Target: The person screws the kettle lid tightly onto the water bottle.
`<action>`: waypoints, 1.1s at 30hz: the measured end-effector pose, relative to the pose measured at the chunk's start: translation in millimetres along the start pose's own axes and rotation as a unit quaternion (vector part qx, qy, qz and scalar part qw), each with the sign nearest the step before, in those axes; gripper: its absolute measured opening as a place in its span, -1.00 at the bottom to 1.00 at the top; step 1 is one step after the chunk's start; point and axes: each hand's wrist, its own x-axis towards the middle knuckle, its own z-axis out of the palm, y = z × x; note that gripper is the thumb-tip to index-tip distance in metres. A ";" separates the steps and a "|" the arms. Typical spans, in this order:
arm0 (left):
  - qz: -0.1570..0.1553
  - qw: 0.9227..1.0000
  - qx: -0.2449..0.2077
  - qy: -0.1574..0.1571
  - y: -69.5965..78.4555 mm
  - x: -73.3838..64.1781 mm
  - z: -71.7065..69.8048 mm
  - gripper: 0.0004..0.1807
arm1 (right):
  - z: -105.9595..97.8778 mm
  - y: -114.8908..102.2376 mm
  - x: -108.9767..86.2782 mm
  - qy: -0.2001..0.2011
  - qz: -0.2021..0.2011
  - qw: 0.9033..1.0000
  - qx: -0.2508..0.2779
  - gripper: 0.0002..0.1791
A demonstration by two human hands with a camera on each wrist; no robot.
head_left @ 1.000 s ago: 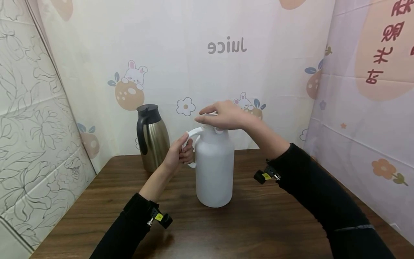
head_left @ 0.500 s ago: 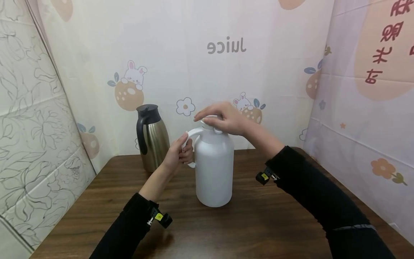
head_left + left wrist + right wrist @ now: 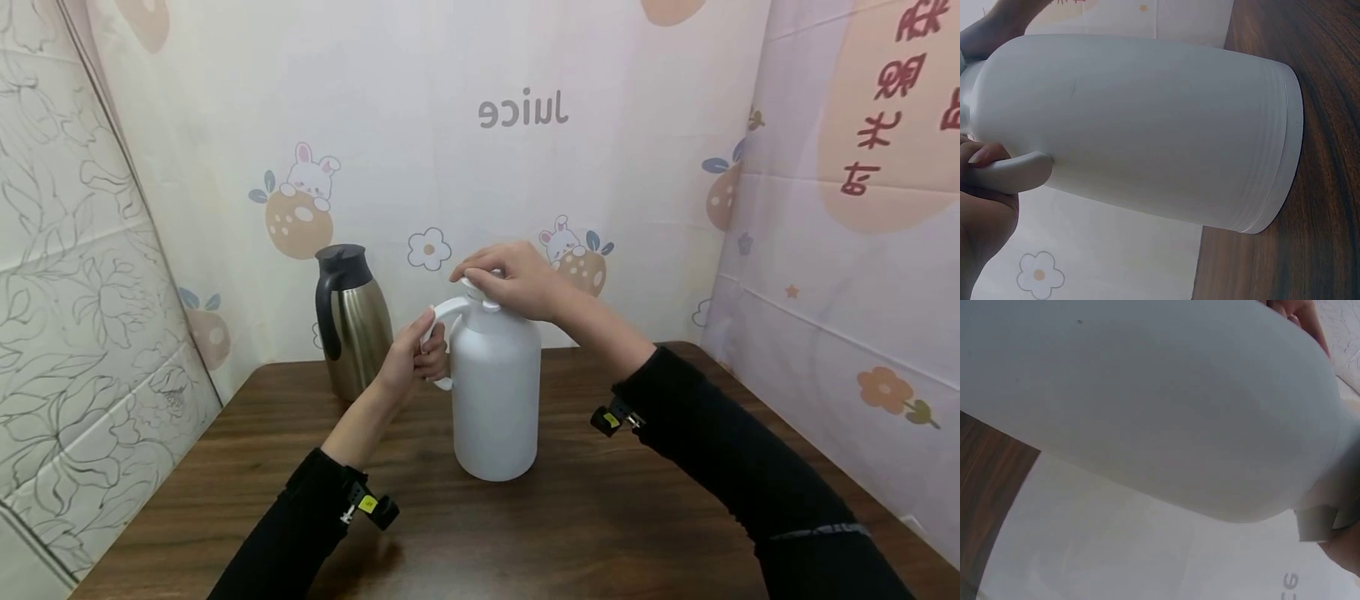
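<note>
A large white vacuum jug [image 3: 495, 400] stands upright on the wooden table, mid-view from the head. My left hand [image 3: 415, 354] grips its white side handle [image 3: 450, 307], with the thumb along the upper part. My right hand [image 3: 517, 279] holds the white lid [image 3: 472, 289] from above, its thumb on the near side and fingers over the top, hiding much of it. Below the palm a small white tab [image 3: 491, 307] sticks out. In the left wrist view the jug body [image 3: 1147, 131] fills the middle; the right wrist view shows its shoulder [image 3: 1260, 444] close up.
A gold-coloured steel vacuum jug [image 3: 363, 333] with a black top and handle stands behind my left hand. The wooden table [image 3: 480, 533] meets a printed cloth backdrop [image 3: 637, 108] at its back edge and another cloth on the right.
My right hand has turned around the top of the jug, its wrist swinging nearer and slightly lower. The small tab has shifted left with it. My left hand stays on the handle.
</note>
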 end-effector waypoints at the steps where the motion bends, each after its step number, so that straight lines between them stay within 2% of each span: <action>1: 0.000 1.000 0.000 0.001 0.2 0.0 -0.1 -0.45 | 0.4 -2.8 0.0 0.001 0.018 1.000 -0.006 -0.69; 5: -0.004 1.000 -0.004 0.000 0.2 -0.2 -0.4 -0.45 | 3.3 -11.4 0.0 0.011 0.073 0.997 -0.034 -0.67; 14: -0.001 1.000 0.000 -0.002 1.2 -0.7 0.2 -0.46 | 13.3 -27.6 1.2 0.053 0.146 0.983 -0.102 -0.58; 19: 0.001 1.000 -0.004 -0.006 1.1 -0.7 -0.1 -0.46 | 16.9 -33.9 2.6 0.061 0.167 0.975 -0.134 -0.52; 25: -0.001 1.000 -0.003 -0.004 0.8 -0.7 0.3 -0.46 | 14.3 -36.1 2.1 0.042 0.162 0.976 -0.139 -0.51; 29: -0.001 1.000 -0.003 -0.001 0.6 -0.8 0.3 -0.45 | 6.5 -36.8 1.0 -0.011 0.126 0.981 -0.148 -0.56; 33: -0.001 1.000 -0.002 0.002 -0.3 -0.3 1.1 -0.45 | -4.3 -33.4 -1.9 -0.066 0.094 0.981 -0.155 -0.50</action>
